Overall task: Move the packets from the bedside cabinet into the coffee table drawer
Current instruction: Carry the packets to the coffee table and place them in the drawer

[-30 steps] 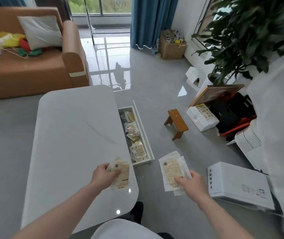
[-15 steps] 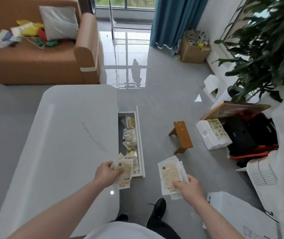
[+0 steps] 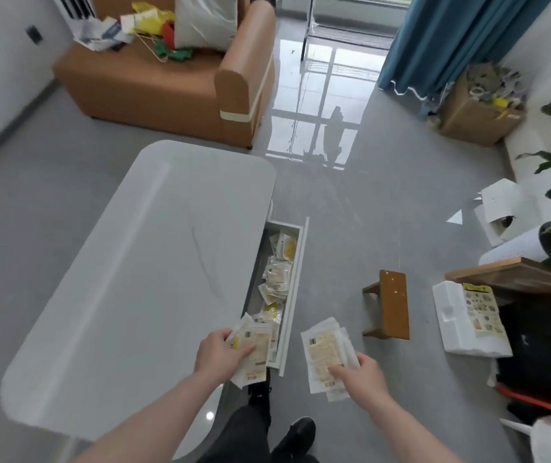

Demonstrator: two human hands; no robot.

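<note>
Head view: the left hand (image 3: 222, 355) grips a few packets (image 3: 256, 350) low in the frame, over the near end of the open drawer (image 3: 295, 279) at the table's (image 3: 140, 279) right edge. The right hand (image 3: 362, 374) pinches a second stack (image 3: 325, 354) over the floor, just right of the drawer front. More packets already lie inside the drawer. The step looks like dropping off: next, the left hand should lower and let go, then the right stack must shift left. Print is unreadable; the bedside cabinet is out of frame.
</note>
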